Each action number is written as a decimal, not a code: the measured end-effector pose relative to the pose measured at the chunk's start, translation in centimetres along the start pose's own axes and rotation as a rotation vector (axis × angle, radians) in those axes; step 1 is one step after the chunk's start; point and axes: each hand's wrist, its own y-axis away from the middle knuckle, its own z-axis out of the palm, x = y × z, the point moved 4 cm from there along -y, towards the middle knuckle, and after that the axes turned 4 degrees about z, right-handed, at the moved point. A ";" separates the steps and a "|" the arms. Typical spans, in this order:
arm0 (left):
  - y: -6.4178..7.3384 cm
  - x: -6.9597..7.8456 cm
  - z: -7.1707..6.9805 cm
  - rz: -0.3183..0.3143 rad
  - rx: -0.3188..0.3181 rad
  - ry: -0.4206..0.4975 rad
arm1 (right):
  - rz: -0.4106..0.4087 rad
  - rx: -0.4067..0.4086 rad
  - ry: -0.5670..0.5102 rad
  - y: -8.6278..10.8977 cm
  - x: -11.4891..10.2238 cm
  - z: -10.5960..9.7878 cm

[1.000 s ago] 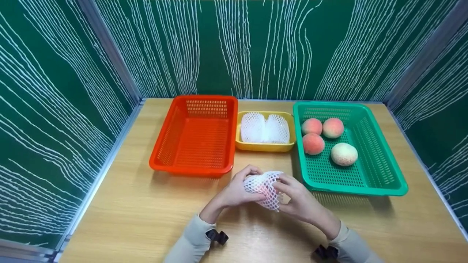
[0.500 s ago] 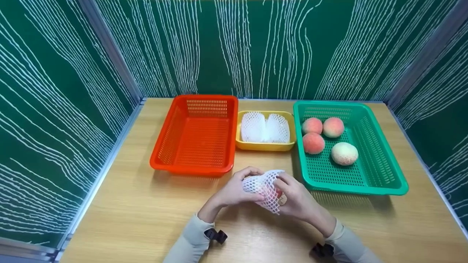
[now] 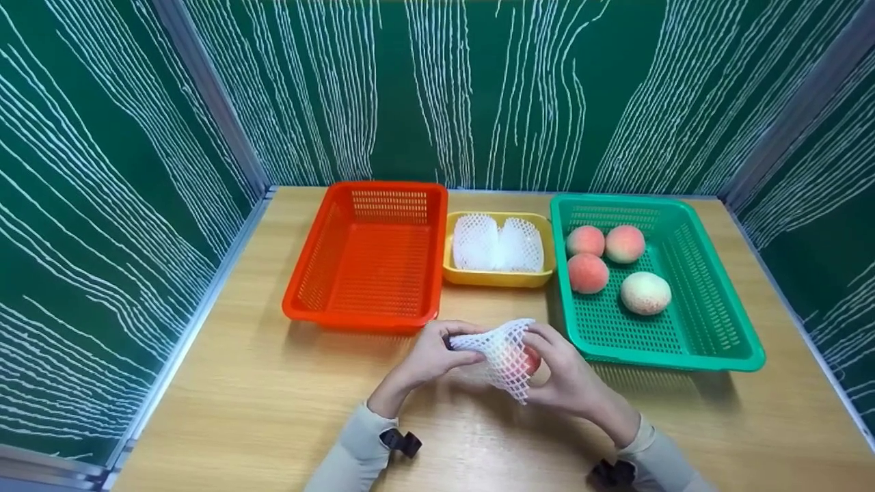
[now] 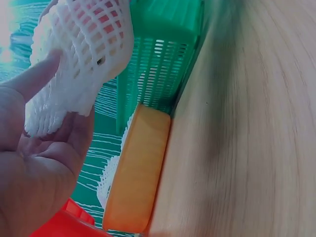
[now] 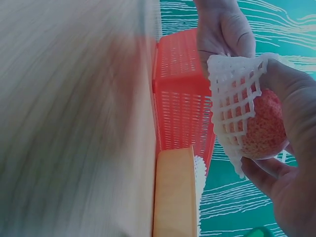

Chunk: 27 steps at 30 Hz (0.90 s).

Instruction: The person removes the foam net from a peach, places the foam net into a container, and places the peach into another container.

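Observation:
Over the table's front middle, a white foam net sleeve [image 3: 504, 352] is partly round a pink-red peach [image 5: 266, 131]. My left hand [image 3: 431, 357] pinches the sleeve's gathered left end between thumb and fingers. My right hand [image 3: 573, 377] grips the peach and the sleeve's open edge from the right. In the right wrist view, the peach's bare side faces the right palm, while mesh covers its other side. Through the mesh in the left wrist view, some pink shows beside the left thumb [image 4: 42, 76].
A red basket [image 3: 383, 273] stands at the back left. Beside it, a yellow tray [image 3: 499, 279] holds folded white foam nets [image 3: 475, 242]. The green basket [image 3: 690, 314] on the right contains several peaches [image 3: 588, 273], one of them pale [image 3: 645, 293]. Green panels with white lines surround the wooden table [image 3: 273, 403].
My left hand has slid back from around the fruit to the sleeve's left end, which is now stretched out. More of the peach shows bare by my right hand.

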 end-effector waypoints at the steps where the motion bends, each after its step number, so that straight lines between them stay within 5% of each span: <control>1: 0.1 0.4 0.0 -0.001 0.016 0.010 | 0.013 -0.010 -0.003 0.0 0.0 -0.1; 6: 0.2 1.2 -0.1 -0.007 0.048 0.018 | 0.021 -0.003 0.001 0.2 0.0 -0.5; 13: 0.0 -0.8 -0.5 -0.002 0.056 -0.084 | -0.050 0.064 -0.048 0.4 0.0 -1.2; 27: 0.0 -1.2 -0.9 -0.005 0.048 -0.059 | 0.055 0.017 -0.068 1.4 0.3 -3.1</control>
